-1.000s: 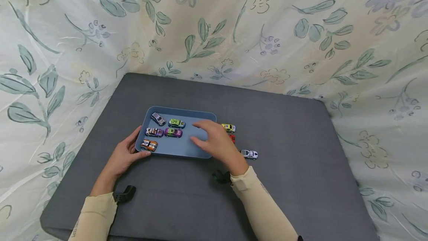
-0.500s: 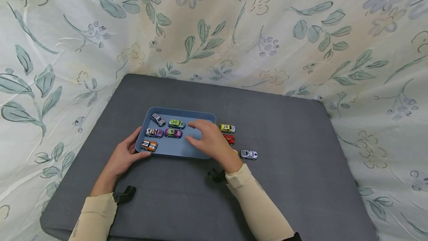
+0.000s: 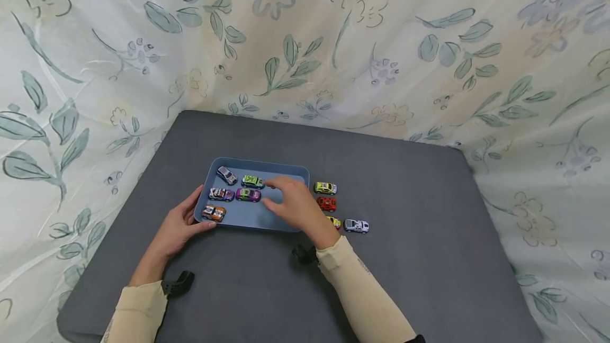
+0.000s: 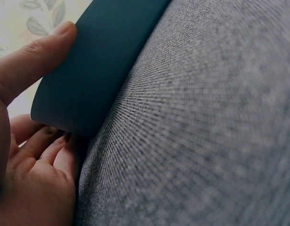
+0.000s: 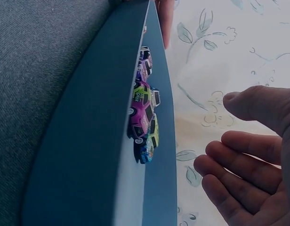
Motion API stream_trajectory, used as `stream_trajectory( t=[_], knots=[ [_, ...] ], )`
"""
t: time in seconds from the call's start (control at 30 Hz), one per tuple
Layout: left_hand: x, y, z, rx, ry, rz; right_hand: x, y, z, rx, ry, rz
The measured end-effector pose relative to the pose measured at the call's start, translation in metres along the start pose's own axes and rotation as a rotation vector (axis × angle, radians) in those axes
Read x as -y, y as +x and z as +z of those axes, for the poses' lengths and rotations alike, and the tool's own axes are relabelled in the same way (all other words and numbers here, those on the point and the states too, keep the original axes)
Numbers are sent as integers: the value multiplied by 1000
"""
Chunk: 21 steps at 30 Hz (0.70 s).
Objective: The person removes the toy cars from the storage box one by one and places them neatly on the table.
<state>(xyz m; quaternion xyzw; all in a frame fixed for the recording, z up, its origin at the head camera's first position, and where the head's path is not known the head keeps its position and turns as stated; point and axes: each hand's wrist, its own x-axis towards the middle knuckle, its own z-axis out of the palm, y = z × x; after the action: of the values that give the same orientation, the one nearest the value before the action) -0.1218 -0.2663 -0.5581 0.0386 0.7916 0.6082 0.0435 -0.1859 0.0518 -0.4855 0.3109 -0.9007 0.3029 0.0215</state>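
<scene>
A blue tray [image 3: 248, 220] holds several toy cars: a silver one [image 3: 226, 175], a green one [image 3: 253, 181], a white-and-purple one [image 3: 221, 194], a purple-and-green one [image 3: 248, 195] and an orange one [image 3: 213, 212]. My left hand [image 3: 177, 229] grips the tray's near left corner, its thumb [image 4: 60, 42] against the front wall and its fingers around the end. Over the tray's right half hovers my right hand [image 3: 296, 202], holding nothing; thumb and fingers are apart, fingertips close to the green and purple cars. In the right wrist view, that hand sits above the tray's rim.
On the grey table [image 3: 419, 258], right of the tray, stand a yellow toy car [image 3: 325, 188], a red one [image 3: 326, 204], another yellow one [image 3: 335, 223] partly behind my right wrist, and a white one [image 3: 357, 226]. A floral curtain [image 3: 305, 41] hangs behind the table.
My right hand has drifted left over the tray, bringing the red car and the second yellow car beside it into sight. The left hand keeps its grip on the corner.
</scene>
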Motion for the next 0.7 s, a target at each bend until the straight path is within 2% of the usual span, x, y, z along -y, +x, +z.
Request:
stream_trajectory(
  t=[0.7],
  knots=[
    [-2, 2, -2, 1, 33, -15, 2, 17, 21, 9, 21, 14]
  ],
)
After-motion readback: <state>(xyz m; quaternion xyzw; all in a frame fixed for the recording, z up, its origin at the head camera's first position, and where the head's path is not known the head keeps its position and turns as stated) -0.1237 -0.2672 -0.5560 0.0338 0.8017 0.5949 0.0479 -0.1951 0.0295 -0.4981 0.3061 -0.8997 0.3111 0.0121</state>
